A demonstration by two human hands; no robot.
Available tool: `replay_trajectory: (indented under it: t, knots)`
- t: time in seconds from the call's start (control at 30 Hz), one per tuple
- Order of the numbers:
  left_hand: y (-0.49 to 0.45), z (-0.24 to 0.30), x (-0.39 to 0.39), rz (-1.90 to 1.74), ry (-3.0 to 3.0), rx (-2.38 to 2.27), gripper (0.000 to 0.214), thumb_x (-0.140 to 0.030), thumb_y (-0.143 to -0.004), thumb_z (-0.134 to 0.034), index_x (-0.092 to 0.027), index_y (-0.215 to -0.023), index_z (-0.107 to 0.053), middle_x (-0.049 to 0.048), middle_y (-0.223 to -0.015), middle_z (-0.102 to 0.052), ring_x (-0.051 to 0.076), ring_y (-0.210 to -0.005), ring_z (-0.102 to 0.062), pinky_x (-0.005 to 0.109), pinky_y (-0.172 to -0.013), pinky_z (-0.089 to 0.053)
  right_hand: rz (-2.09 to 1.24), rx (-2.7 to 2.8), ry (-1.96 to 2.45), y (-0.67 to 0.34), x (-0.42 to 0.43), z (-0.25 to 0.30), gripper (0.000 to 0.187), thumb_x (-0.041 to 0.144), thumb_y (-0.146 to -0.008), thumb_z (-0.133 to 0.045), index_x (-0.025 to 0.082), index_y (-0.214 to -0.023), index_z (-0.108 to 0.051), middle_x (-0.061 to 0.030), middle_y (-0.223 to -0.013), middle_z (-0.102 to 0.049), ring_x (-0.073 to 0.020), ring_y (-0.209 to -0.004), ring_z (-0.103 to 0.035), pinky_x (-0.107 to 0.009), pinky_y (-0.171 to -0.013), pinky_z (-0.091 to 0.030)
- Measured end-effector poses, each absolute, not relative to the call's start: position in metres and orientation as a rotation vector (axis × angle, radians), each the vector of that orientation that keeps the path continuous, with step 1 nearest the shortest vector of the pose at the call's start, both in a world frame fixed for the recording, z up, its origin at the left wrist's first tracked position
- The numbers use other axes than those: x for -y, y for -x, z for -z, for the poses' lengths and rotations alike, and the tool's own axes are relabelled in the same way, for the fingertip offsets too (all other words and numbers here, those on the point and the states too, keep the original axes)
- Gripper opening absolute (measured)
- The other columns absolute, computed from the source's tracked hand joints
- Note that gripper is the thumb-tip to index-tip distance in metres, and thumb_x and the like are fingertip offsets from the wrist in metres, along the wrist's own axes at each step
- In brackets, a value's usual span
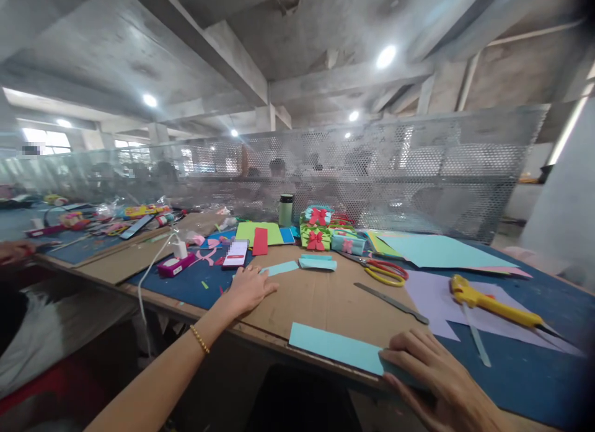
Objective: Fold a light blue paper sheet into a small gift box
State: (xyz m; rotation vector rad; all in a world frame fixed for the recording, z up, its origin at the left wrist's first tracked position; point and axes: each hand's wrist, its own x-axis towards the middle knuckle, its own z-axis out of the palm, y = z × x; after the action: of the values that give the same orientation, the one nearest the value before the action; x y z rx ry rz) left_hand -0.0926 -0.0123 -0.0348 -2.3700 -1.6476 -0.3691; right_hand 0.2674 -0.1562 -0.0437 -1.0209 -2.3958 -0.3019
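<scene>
My right hand grips the right end of a light blue paper strip at the table's front edge, thumb below and fingers above. My left hand rests palm down on the cardboard with its fingers stretched out. Just beyond its fingers lies another light blue strip; whether they touch it I cannot tell. A folded light blue piece sits to the right of that strip. On the cardboard to the right are a flat metal blade and scissors with red and yellow handles.
A yellow glue gun lies on purple paper at right. Small paper boxes with bows and a green bottle stand at the back. A phone, a purple box and a white cable are left.
</scene>
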Motion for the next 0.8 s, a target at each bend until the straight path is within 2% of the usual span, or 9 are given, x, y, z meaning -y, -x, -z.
replay_trajectory:
  t: [0.13, 0.27, 0.37, 0.43, 0.53, 0.6, 0.67, 0.8]
  knots:
    - [0.1, 0.033, 0.039, 0.27, 2.19, 1.714, 0.058, -0.063, -0.092, -0.039, -0.017, -0.111, -0.068, 0.0191, -0.116, -0.066, 0.036, -0.11, -0.057, 0.045, -0.087, -0.04, 0.286, 2.385, 0.999, -0.267, 0.156, 0.043, 0.012, 0.028, -0.087, -0.062, 0.026, -0.099, -0.064, -0.0085, -0.091, -0.063, -0.0233, -0.081, -0.06, -0.036, -0.066, -0.052]
    - [0.113, 0.027, 0.036, 0.24, 2.123, 1.821, 0.062, -0.063, -0.093, -0.037, -0.014, -0.114, -0.068, 0.0235, -0.117, -0.064, 0.04, -0.112, -0.056, 0.049, -0.087, -0.041, 0.311, 2.339, 0.986, -0.264, 0.156, 0.041, 0.012, 0.03, -0.088, -0.062, 0.026, -0.099, -0.066, -0.0084, -0.091, -0.063, -0.0236, -0.082, -0.06, -0.036, -0.067, -0.05]
    - [0.111, 0.026, 0.037, 0.335, 2.062, 1.804, 0.06, -0.059, -0.092, -0.045, -0.011, -0.12, -0.065, 0.0263, -0.119, -0.063, 0.041, -0.114, -0.055, 0.05, -0.089, -0.041, 0.322, 2.317, 0.983, -0.261, 0.159, 0.038, 0.014, 0.032, -0.09, -0.059, 0.026, -0.101, -0.067, -0.0084, -0.09, -0.063, -0.0233, -0.082, -0.06, -0.036, -0.068, -0.049]
    - [0.101, 0.028, 0.048, 0.513, 2.096, 1.685, 0.061, -0.055, -0.091, -0.051, -0.008, -0.131, -0.057, 0.0269, -0.123, -0.06, 0.04, -0.115, -0.053, 0.05, -0.093, -0.04, 0.31, 2.333, 1.01, -0.259, 0.162, 0.036, 0.018, 0.032, -0.091, -0.058, 0.025, -0.105, -0.066, -0.0086, -0.091, -0.063, -0.0229, -0.083, -0.058, -0.037, -0.071, -0.047]
    - [0.078, 0.031, 0.077, 0.751, 2.564, 1.219, 0.055, -0.05, -0.092, -0.053, -0.021, -0.138, -0.051, 0.0169, -0.141, -0.049, 0.031, -0.125, -0.049, 0.045, -0.101, -0.039, 0.296, 2.361, 1.061, -0.257, 0.164, 0.036, 0.022, 0.03, -0.092, -0.058, 0.022, -0.111, -0.064, -0.0093, -0.093, -0.062, -0.0226, -0.085, -0.056, -0.038, -0.074, -0.045]
    - [0.063, 0.035, 0.096, 0.775, 2.82, 0.961, 0.055, -0.049, -0.089, -0.059, -0.029, -0.139, -0.05, 0.0122, -0.146, -0.046, 0.028, -0.125, -0.049, 0.043, -0.102, -0.039, 0.305, 2.367, 1.078, -0.258, 0.164, 0.037, 0.021, 0.029, -0.092, -0.058, 0.021, -0.11, -0.064, -0.0095, -0.094, -0.062, -0.0222, -0.085, -0.055, -0.038, -0.075, -0.044]
    - [0.051, 0.04, 0.108, 0.77, 2.901, 0.886, 0.053, -0.041, -0.088, -0.064, -0.03, -0.138, -0.05, 0.0105, -0.14, -0.052, 0.028, -0.125, -0.049, 0.044, -0.103, -0.038, 0.317, 2.37, 1.074, -0.259, 0.165, 0.041, 0.018, 0.028, -0.092, -0.057, 0.021, -0.107, -0.064, -0.0093, -0.094, -0.062, -0.0215, -0.084, -0.054, -0.037, -0.074, -0.043]
    - [0.043, 0.052, 0.116, 0.785, 2.846, 0.862, 0.037, -0.026, -0.09, -0.062, -0.02, -0.126, -0.058, 0.011, -0.119, -0.064, 0.026, -0.109, -0.056, 0.047, -0.1, -0.037, 0.336, 2.362, 1.072, -0.26, 0.168, 0.047, 0.016, 0.027, -0.093, -0.057, 0.02, -0.106, -0.063, -0.009, -0.095, -0.063, -0.0212, -0.084, -0.054, -0.037, -0.075, -0.041]
